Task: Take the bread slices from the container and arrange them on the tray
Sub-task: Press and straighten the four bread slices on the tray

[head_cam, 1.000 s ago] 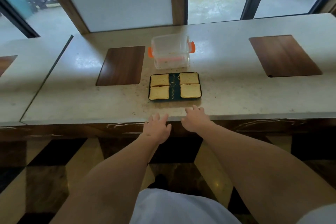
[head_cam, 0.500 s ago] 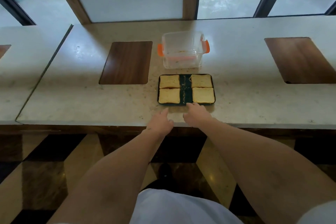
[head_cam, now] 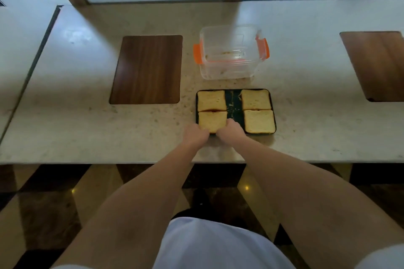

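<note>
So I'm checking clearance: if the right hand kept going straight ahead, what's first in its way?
The right hand already touches the near-left slice. Straight on, it would probably cross the tray strip, then meet the container.

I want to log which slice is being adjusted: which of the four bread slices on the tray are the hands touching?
The near-left slice: the left hand and right hand meet at its near edge. The other three lie untouched.

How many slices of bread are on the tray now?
4, all on the tray: far left slice, far right slice, near right slice, near left slice touched by both hands. None visible in the container.
</note>
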A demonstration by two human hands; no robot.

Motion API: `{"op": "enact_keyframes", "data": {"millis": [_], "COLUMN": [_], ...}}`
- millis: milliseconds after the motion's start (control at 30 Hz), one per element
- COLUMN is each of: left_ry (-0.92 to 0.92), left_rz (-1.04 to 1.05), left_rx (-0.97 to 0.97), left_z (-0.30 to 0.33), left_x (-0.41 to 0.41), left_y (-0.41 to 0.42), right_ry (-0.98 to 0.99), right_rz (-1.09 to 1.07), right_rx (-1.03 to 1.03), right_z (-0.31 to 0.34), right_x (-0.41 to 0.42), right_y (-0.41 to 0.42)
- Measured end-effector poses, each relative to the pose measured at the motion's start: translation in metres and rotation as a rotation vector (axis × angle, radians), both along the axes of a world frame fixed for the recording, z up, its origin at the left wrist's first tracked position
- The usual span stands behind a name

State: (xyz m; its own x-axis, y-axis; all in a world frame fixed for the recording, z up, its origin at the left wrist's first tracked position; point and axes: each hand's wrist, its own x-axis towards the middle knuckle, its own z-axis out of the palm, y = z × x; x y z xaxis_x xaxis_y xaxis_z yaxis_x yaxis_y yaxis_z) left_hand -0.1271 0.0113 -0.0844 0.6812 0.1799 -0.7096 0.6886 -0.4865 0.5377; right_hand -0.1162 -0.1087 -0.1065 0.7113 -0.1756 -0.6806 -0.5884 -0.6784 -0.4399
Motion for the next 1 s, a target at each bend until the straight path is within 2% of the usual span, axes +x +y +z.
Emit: {"op": "enact_keyframes", "data": {"millis": [200, 333, 400, 667, 1000], "left_ry": [-0.007, -0.052, -0.095, -0.191, -0.149], "left_rz": [-0.096, -0.263, -0.274, -0.031, -0.041], "left_rx": [0.052, 0.206, 0.263, 0.046, 0.014], "left_z": [-0.006, -0.012, -0.015, -0.010, -0.018], "left_x": [0.009, 0.010, 0.014, 0.058, 0.076], "left_y": [-0.002, -0.005, -0.003, 0.004, -0.002], "right_ry": [-0.006, -0.037, -0.047, -0.140, -0.096], "right_rz": [0.057, 0.087, 0.103, 0.078, 0.074], "right_rx": [-0.068, -0.075, -0.095, -0.061, -0.030], "right_z": [-0.007, -0.012, -0.012, -0.009, -0.022], "right_x": [0.009, 0.012, 0.019, 0.070, 0.078], "right_y": [-0.009, -0.022, -0.025, -0.013, -0.017]}}
